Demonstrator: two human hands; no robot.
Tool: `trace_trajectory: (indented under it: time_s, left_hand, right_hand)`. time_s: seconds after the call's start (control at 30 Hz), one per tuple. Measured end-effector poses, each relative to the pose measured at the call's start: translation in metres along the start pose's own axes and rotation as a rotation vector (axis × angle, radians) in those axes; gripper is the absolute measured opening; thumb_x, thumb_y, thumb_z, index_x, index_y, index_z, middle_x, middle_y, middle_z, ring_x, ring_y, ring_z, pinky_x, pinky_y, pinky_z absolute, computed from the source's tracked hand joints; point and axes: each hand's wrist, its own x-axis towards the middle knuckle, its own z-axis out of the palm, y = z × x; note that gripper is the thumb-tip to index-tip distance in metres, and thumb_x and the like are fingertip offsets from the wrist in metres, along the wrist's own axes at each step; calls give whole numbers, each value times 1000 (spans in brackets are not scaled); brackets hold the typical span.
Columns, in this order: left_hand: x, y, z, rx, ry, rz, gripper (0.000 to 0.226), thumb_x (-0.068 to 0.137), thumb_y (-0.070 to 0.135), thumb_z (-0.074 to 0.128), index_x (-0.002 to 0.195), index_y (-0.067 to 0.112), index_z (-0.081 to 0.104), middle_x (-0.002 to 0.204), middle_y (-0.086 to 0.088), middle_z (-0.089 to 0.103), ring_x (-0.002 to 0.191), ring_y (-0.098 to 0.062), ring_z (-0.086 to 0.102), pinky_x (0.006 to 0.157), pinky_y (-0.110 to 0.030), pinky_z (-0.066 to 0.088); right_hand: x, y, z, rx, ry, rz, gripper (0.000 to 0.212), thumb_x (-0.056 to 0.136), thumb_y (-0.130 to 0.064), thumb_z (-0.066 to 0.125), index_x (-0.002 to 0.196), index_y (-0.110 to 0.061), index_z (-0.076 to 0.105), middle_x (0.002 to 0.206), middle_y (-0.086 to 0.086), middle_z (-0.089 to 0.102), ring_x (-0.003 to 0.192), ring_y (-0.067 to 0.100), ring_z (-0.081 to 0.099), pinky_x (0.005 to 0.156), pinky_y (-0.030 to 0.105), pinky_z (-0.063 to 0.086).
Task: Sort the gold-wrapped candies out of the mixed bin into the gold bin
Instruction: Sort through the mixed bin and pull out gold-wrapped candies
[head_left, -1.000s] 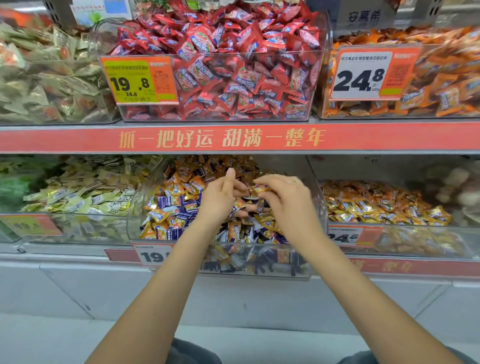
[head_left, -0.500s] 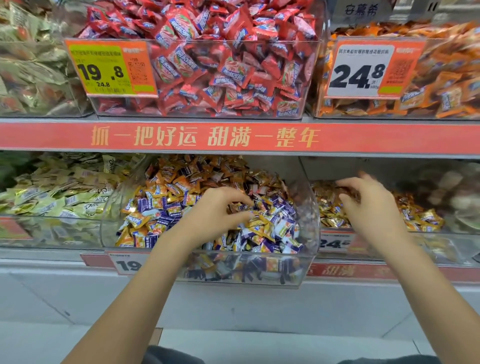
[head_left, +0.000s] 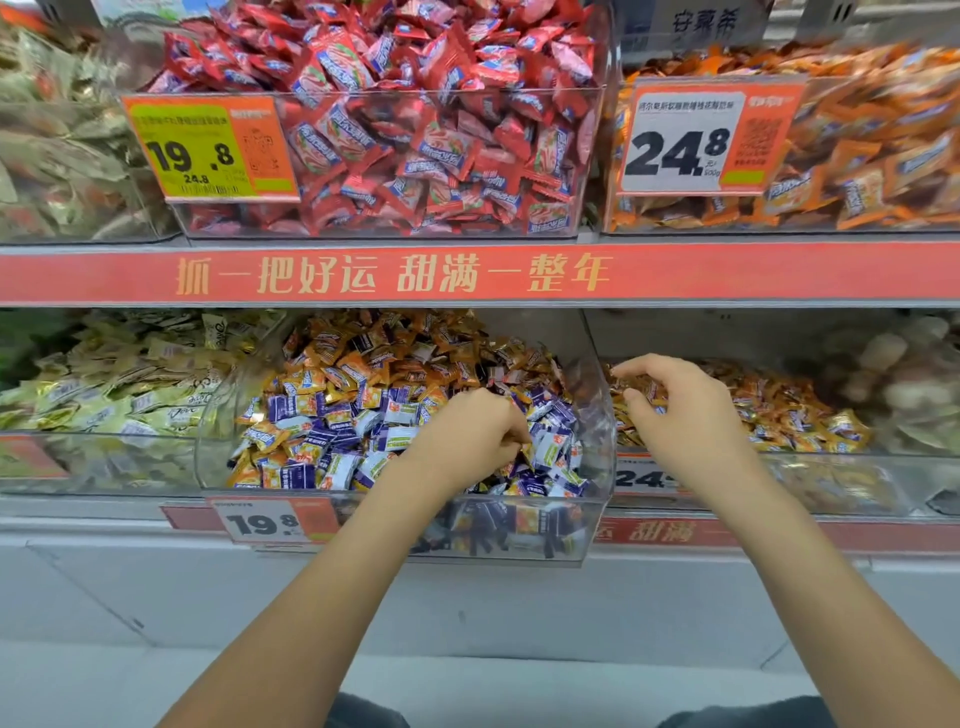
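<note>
1. The gold candies (head_left: 358, 387) are lying mixed among purple-wrapped ones in the mixed bin (head_left: 400, 525), the clear tilted bin on the lower shelf; more gold ones are filling the gold bin (head_left: 779, 470) just right of it.
2. The left hand (head_left: 467, 441) is digging into the mixed bin's right side, fingers curled down into the pile; whether the grip is pinching a candy, I cannot tell.
3. The right hand (head_left: 680, 410) is hovering over the gold bin's left end with fingers loosely curled and seemingly holding nothing.
4. To do this step well, the left hand should be singling out one gold wrapper, not a clump, so that no purple ones are riding along.
5. Passing it over the clear wall between the bins, low and close, should be limiting spills off the shelf.
</note>
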Motion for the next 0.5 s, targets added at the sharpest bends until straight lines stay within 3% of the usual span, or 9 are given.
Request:
trace_trajectory:
  time_s: [0.1,0.17,0.23,0.3,0.37,0.5]
  left_hand:
    - [0,-4,1,-169,92,-76,13,87,14,64,91,14,76,82,3,72,69,-5,62,73,-23,54]
    - [-1,-7,0,-331,169,-177,7,84,16,70,86,13,77,74,10,68,64,3,59,64,-11,50]
    - [-2,-8,-4,-495,238,-273,5,82,17,73,83,13,77,70,10,67,63,1,61,58,-9,48]
    - [-4,-7,-10,-669,294,-356,3,81,17,74,82,14,76,71,7,69,62,0,62,56,-9,48]
    - [-7,-1,-16,-907,329,-400,3,82,14,73,81,16,75,70,5,71,61,-1,62,59,-11,50]
    - [-10,15,-23,-1222,286,-411,7,84,14,70,85,18,75,81,-1,74,75,-11,67,70,-20,53]
  right_hand:
    - [-3,-2,-3,27,-8,-20,24,94,-9,53,110,-21,66,115,-3,64,78,4,52,71,15,31]
    - [-5,-7,-5,68,7,-88,24,93,-5,54,106,-19,68,108,-5,64,81,4,50,72,11,32]
    - [-10,-15,-5,109,45,-161,23,91,-2,56,102,-17,69,100,-7,64,87,4,53,74,5,36]
    - [-13,-23,-2,134,98,-220,20,90,-4,59,100,-16,70,96,-7,65,85,6,56,76,7,42]
    - [-18,-32,4,174,79,-253,19,90,-13,62,106,-20,69,98,-9,63,82,4,58,76,17,48]
    - [-24,-46,18,178,-79,-259,36,92,-26,62,126,-34,57,109,-19,52,75,-1,53,77,19,43]
